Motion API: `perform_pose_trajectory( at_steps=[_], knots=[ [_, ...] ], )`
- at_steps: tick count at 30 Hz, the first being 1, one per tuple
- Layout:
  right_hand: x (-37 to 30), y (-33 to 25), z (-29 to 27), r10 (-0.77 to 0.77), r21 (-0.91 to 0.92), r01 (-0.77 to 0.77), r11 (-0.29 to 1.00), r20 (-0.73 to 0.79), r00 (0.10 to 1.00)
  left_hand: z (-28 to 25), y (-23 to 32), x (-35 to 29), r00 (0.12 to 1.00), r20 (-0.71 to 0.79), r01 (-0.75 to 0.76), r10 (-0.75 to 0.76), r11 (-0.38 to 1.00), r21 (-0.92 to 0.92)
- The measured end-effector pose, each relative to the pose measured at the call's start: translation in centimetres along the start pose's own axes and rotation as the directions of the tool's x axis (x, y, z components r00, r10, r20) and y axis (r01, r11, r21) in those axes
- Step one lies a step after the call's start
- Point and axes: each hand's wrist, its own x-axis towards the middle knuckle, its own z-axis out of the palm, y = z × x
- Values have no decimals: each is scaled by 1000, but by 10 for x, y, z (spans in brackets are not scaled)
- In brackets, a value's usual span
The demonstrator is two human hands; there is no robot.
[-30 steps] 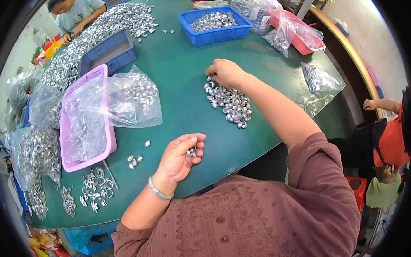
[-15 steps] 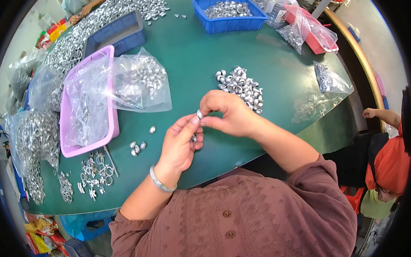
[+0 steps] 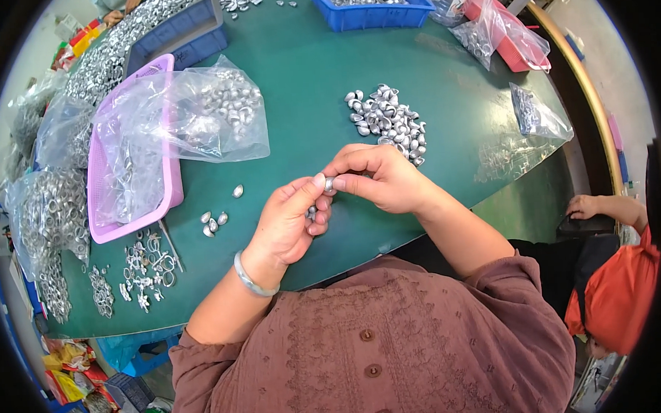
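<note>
My left hand, with a pale bangle at its wrist, is closed over the green table. Its thumb and forefinger pinch a small silver teardrop-shaped metal piece, and my right hand grips the same piece from the other side. Lower down, another silver piece shows between the curled fingers of the left hand. Just beyond my right hand lies a pile of similar hollow silver pieces. To the left of my hands are a single loose piece and a small cluster of them.
A purple basket at left carries clear bags of metal parts. Rings and small castings lie near the left edge. Blue trays and a pink basket stand farther back. A person in red is at right.
The view has shifted slightly, so table items sit higher. My fingers have turned the piece a little between both hands. At right, the other person's arm has moved.
</note>
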Motion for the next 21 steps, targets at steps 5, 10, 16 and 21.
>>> perform_pose_trajectory(
  at_steps=[5,10,16,21],
  knots=[
    [-1,0,5,176,265,-168,950,-5,984,1,0,-2,998,30,54,-52,996,-65],
    [-4,0,11,309,469,-260,844,-29,951,2,2,-5,997,69,42,-38,998,-48],
    [-6,2,11,58,112,-40,993,-168,984,6,-4,-6,999,28,-44,43,998,40],
    [-9,4,12,92,300,-31,953,-190,977,6,-5,-5,996,-15,-90,91,994,62]
  ],
)
